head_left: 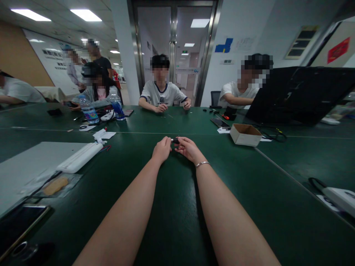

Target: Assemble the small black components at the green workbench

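Note:
Both of my hands meet over the green table [177, 207], with a small black cylindrical piece [175, 140] between them. It has a light, metallic-looking end on the left, and its exact kind is too small to tell. My left hand [161, 150] is closed, fingertips pinching that light end. At the black end, the thumb and fingers of my right hand [189, 149] are pinched around it, with the lower fingers curled beneath. A silvery bracelet [202, 164] circles my right wrist. The fingers partly hide the piece.
Left lie a white power strip [80, 158], a plastic bag [59, 186] and a phone [22, 225]. A cardboard box [245, 135] stands right, before a large black monitor [299, 96]. Bottles [89, 110] stand back left. Several people sit around the table, one [163, 88] directly opposite.

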The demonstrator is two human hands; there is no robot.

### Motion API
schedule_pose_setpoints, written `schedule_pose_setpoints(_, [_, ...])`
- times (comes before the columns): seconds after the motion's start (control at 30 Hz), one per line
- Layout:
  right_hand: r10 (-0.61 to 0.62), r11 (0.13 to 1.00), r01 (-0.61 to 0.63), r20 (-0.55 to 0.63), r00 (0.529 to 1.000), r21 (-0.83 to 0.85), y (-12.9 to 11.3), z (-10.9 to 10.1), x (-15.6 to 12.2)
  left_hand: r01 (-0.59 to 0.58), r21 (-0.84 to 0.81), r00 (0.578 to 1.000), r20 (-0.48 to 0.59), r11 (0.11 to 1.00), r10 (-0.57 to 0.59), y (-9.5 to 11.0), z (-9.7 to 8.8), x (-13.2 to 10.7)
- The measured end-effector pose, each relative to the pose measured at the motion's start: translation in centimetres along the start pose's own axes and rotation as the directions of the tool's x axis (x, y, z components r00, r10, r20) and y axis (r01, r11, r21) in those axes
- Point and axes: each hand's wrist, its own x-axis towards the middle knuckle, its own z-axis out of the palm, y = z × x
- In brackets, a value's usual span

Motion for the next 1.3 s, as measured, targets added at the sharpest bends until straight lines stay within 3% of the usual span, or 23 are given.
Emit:
schedule_pose_setpoints(0.33, [-0.025, 0.999, 0.027, 0.061, 0.998, -0.028, 0.0, -0.2, -0.2, 0.072, -0.036, 0.997, -0.002, 0.997, -0.072, -0.5, 0.1, 0.6])
schedule_pose_setpoints(0.6, [-0.036, 0.998, 0.040, 0.090, 0.995, -0.047, -0.1, 0.0, -0.4, 0.122, 0.029, 0.992, -0.020, 0.992, -0.121, 0.8, -0.5, 0.2])
schedule_pose_setpoints(0.93, [0.001, 1.000, 0.000, 0.024, 1.000, -0.019, -0.2, 0.1, -0.2, 0.067, -0.085, 0.997, -0.021, 0.994, -0.069, -0.8, 0.5, 0.8])
schedule_pose_setpoints(1.3, [0.001, 1.000, -0.001, 0.016, 1.000, -0.021, -0.4, 0.4, -0.5, 0.074, -0.106, 0.997, -0.021, 0.992, -0.077, -0.6, 0.2, 0.7])
